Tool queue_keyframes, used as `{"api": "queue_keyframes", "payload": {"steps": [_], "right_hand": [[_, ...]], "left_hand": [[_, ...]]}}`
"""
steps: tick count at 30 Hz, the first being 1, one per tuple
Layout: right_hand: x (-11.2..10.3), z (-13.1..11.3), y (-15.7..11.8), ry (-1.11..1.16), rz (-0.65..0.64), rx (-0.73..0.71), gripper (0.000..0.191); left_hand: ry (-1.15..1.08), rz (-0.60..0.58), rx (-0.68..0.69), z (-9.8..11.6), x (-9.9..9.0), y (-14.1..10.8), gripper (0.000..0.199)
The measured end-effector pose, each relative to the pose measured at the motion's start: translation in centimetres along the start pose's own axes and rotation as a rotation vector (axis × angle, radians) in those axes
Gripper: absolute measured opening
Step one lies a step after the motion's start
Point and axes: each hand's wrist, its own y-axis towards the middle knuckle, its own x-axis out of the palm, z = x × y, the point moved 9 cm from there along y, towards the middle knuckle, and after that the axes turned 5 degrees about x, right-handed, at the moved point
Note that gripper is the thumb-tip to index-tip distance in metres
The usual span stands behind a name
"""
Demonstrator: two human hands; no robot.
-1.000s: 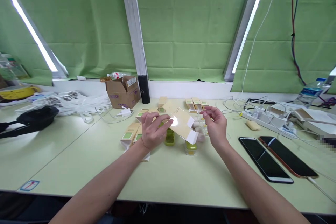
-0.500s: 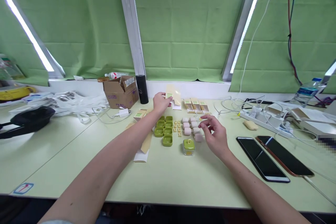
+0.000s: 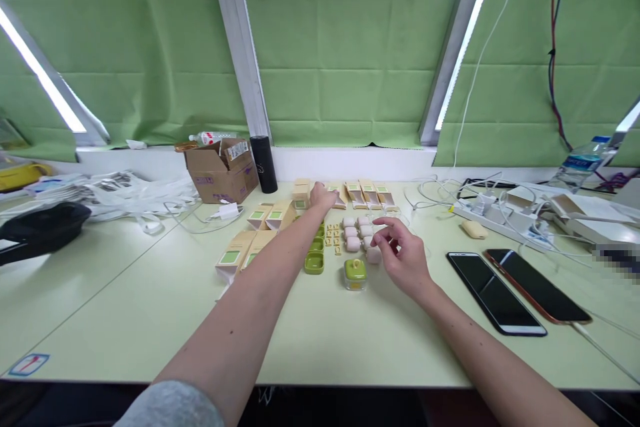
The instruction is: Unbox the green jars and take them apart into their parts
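My left hand (image 3: pixel 323 195) reaches to the back of the table, its fingers closed on a beige paper box (image 3: pixel 339 197), mostly hidden by the hand. My right hand (image 3: pixel 400 247) hovers over small pale pink blocks (image 3: pixel 353 243), thumb and fingers curved and apart, holding nothing visible. Left of the blocks lie small yellow pieces (image 3: pixel 329 240). Green square trays (image 3: pixel 314 263) stand partly behind my left forearm. A clear container with a green lid (image 3: pixel 355 273) sits in front of the blocks.
Beige boxes (image 3: pixel 369 195) stand in a back row; others (image 3: pixel 235 252) stand left. A carton (image 3: pixel 223 173) and black cylinder (image 3: pixel 263 164) are behind. Two phones (image 3: pixel 496 292), a power strip (image 3: pixel 505 227) and cables lie right. White straps (image 3: pixel 125 193) lie left.
My left hand has lowered its box toward the back row. My right hand keeps nearly the same pose. The view has shifted slightly, showing more of the boxes on the left.
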Motion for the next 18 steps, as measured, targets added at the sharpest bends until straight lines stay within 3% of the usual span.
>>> {"api": "queue_keyframes", "payload": {"steps": [4,10,18], "right_hand": [[0.2,-0.1,0.0,-0.029,-0.015,-0.018,0.022],[0.7,0.0,-0.1,-0.082,-0.035,-0.067,0.022],[0.9,-0.1,-0.1,-0.149,-0.048,-0.106,0.024]], "left_hand": [[0.043,-0.016,0.027,-0.3,0.7,-0.4,0.052],[0.110,-0.178,0.128,0.4,2.6,-1.2,0.033],[0.232,-0.329,0.228,2.1,4.7,-2.4,0.038]]}}
